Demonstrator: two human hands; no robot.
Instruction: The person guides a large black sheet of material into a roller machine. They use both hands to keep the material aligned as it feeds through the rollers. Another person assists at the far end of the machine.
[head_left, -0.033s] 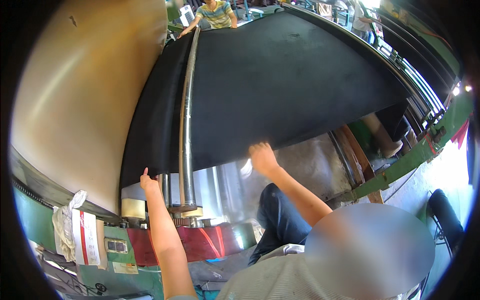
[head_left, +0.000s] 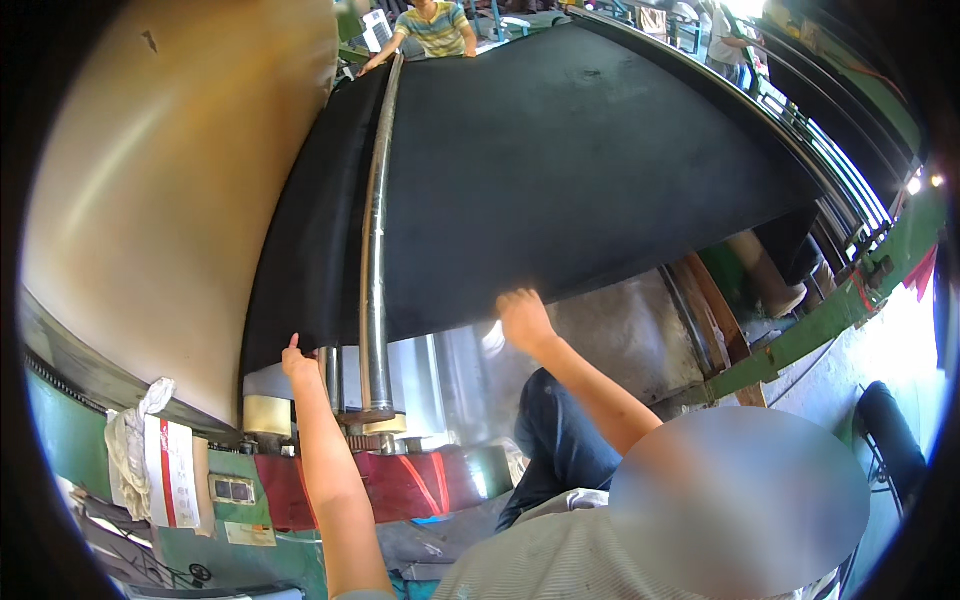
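Observation:
A wide black sheet (head_left: 560, 180) stretches across the rollers and runs under a long metal bar (head_left: 378, 230). My left hand (head_left: 298, 364) is closed on its near edge, left of the bar, thumb up and the other fingers mostly hidden. Right of the bar, my right hand (head_left: 522, 315) has its fingers curled at the same edge, with something small and white beside it. The sheet's surface looks smooth, with a small mark near its far side.
A large tan drum (head_left: 180, 180) rises at the left. Across the sheet, a person in a striped shirt (head_left: 435, 30) touches its far edge. Metal rollers (head_left: 835, 190) and a green frame (head_left: 800, 350) stand right. A white cloth (head_left: 135, 445) hangs near the lower left, beside a maroon strip (head_left: 390, 490).

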